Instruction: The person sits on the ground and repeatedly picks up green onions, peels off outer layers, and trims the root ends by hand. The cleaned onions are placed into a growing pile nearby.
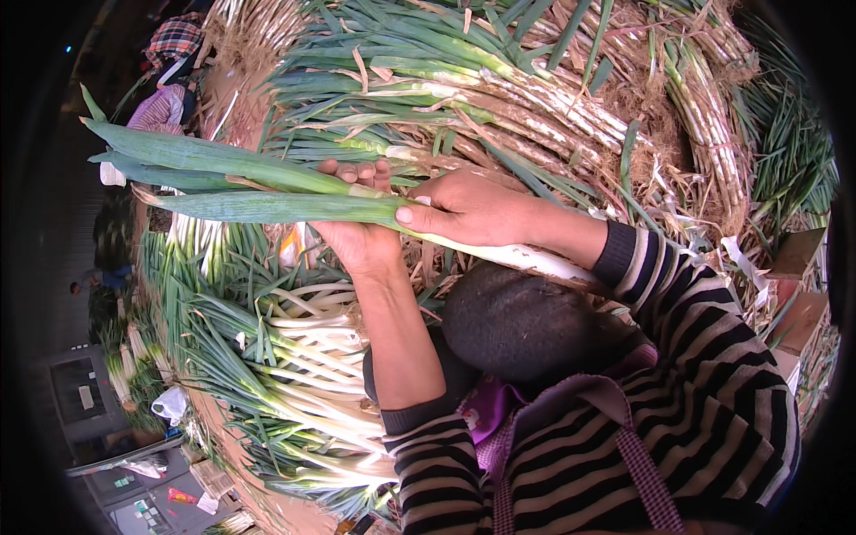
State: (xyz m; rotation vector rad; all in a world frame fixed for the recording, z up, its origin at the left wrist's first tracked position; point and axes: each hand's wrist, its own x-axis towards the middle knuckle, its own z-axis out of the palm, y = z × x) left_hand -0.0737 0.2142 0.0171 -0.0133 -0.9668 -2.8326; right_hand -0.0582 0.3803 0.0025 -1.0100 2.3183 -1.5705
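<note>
A large green onion (287,208) lies across both my hands, its broad leaves fanning out to the left. My left hand (354,231) cradles the lower leaves from beneath, palm up, with the fingertips showing behind them. Thumb and fingers of my right hand (468,208) pinch the stalk where green turns pale. The white shank (535,259) runs on under my right forearm; its root end is hidden. Just below the shank are my knees in dark trousers (515,321). Beside my left forearm lies a pile of peeled, white-stemmed green onions (321,381).
Soil-covered, untrimmed green onions (535,114) are heaped beyond my hands, some in tied bundles (712,134). Dry husks litter the ground. A white plastic bag (171,404) and a grey vehicle (80,394) stand at the left. Another person in a pink top (157,108) is at upper left.
</note>
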